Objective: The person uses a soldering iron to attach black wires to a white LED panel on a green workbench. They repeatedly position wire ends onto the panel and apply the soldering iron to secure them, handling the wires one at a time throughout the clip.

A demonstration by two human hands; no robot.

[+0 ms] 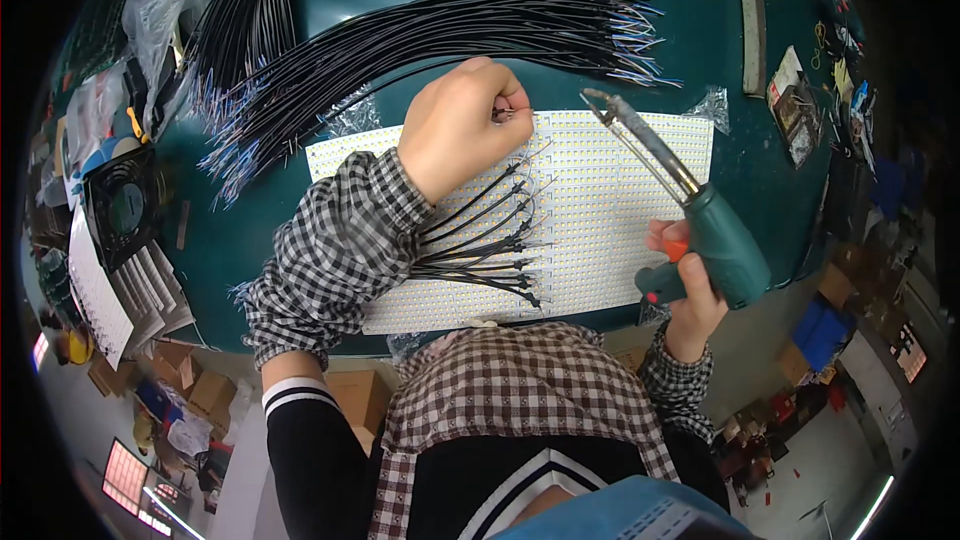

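the led panel [600, 230], a white sheet of tiny diode rows, lies flat on the green bench [380, 0] right in front of the person, with a fan of short black leads [490, 240] already fixed along its left-middle part. the left hand [455, 125] rests near the panel's upper edge, its fingers [505, 100] pinched narrow on what looks like the stripped end of one thin black wire [512, 116], holding it down at the sheet. the right hand [690, 300] is wrapped round the grip of a green soldering gun [715, 240], fingers closed on the handle with one by the orange trigger; the long metal tip [600, 105] points up and left and hovers just beside the pinched wire end, seemingly not yet touching it.

to do this joint well, i judge the wire end should sit dead still on its pad before the tip lands, with the pinch kept a little back from the bare strands so heat does not reach the fingertips. the tip should meet wire and pad together, briefly, and lift straight away without dragging across the neighbouring diodes. the forearm in its checked sleeve [340, 240] lies over the finished leads, so it should stay quiet

more cut wires wait in a big bundle of black cables [450, 30] across the back of the bench, well apart from the joint; a small fan [120, 205] stands off to the left
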